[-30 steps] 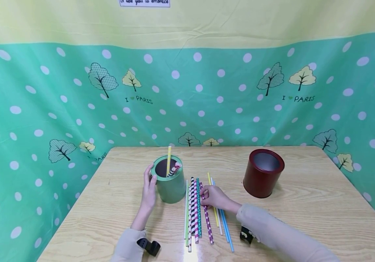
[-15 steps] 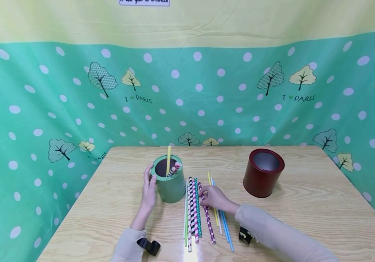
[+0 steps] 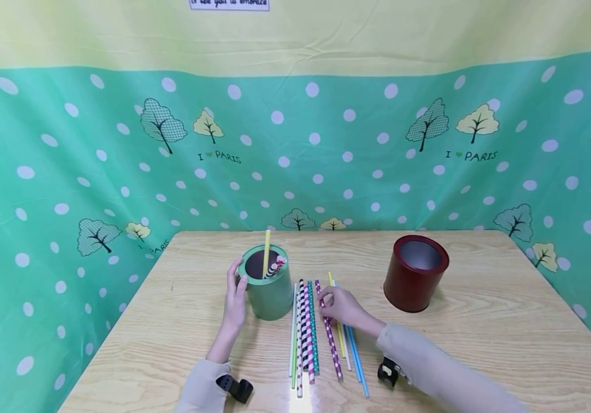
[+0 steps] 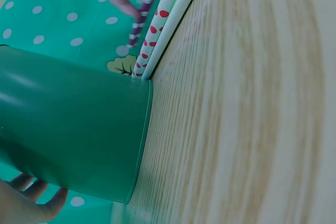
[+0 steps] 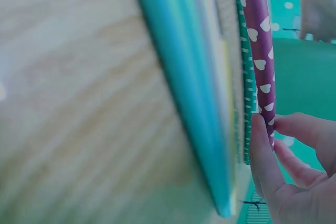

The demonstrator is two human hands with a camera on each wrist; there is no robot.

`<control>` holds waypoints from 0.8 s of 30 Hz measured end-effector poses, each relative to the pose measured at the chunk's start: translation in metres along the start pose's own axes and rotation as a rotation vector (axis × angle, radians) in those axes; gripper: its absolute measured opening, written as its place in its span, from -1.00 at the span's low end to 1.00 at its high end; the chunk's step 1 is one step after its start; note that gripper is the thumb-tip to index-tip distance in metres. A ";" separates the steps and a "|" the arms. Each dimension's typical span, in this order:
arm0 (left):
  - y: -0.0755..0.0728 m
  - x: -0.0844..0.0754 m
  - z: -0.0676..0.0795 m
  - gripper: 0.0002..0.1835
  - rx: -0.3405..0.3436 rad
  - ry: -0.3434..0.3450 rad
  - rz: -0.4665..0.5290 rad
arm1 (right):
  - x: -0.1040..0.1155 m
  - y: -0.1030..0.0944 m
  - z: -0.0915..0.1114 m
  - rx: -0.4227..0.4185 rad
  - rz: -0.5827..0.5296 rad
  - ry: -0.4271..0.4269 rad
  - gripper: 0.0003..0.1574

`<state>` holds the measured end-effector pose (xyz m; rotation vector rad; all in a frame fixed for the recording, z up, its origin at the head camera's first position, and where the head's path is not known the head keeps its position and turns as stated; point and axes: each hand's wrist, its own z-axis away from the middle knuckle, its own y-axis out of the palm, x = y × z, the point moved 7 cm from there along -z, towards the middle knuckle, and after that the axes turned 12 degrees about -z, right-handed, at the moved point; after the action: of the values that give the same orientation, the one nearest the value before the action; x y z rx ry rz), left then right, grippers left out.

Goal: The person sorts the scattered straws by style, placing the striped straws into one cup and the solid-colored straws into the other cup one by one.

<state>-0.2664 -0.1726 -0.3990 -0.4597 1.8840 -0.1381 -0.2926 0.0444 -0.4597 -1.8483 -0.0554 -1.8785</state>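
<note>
My left hand holds the side of a green can near its rim, fingers bent against the wall in the left wrist view. A yellow straw stands up out of the can, beside several patterned paper straws leaning inside it. My right hand pinches a purple paper straw with white hearts between thumb and fingers. That straw lies lengthwise just right of a row of straws. The row includes a teal dotted straw, a pink-striped straw and a red-dotted straw.
A dark red can stands at the right of the wooden table, its mouth showing a grey inside. Yellow, white and blue straws lie right of the purple one, partly under my right hand. A dotted cloth hangs behind the table.
My right hand has shifted slightly right and away from me, carrying the purple straw further from the teal one. My left hand stays on the green can.
</note>
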 end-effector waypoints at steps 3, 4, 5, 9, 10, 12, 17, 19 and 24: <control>0.000 0.000 0.000 -0.54 -0.001 0.012 0.004 | 0.006 -0.005 -0.001 -0.034 -0.049 -0.011 -0.66; 0.000 -0.001 0.000 -0.54 -0.001 0.015 0.005 | 0.008 -0.007 -0.001 -0.044 -0.064 -0.018 -0.65; 0.000 0.000 0.000 -0.54 -0.002 0.017 0.007 | 0.011 -0.008 -0.001 -0.054 -0.083 -0.021 -0.64; 0.000 0.000 0.001 -0.54 -0.001 0.010 0.007 | 0.018 -0.013 -0.001 -0.097 -0.135 -0.024 -0.65; 0.000 0.001 0.001 -0.54 0.000 0.007 0.005 | 0.020 -0.015 -0.002 -0.111 -0.142 -0.022 -0.65; 0.000 0.002 0.000 -0.54 0.000 0.003 0.003 | 0.022 -0.018 -0.002 -0.140 -0.155 -0.017 -0.66; 0.000 0.002 0.000 -0.54 -0.002 0.003 0.002 | 0.031 -0.025 -0.003 -0.202 -0.219 -0.035 -0.63; 0.000 0.001 0.000 -0.54 -0.003 0.003 -0.001 | 0.036 -0.028 -0.002 -0.218 -0.261 -0.053 -0.61; 0.000 0.001 0.001 -0.54 0.000 0.003 -0.010 | 0.050 -0.032 0.002 -0.247 -0.353 -0.095 -0.58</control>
<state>-0.2658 -0.1729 -0.4004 -0.4686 1.8850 -0.1457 -0.3007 0.0571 -0.4026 -2.2132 -0.2025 -2.1077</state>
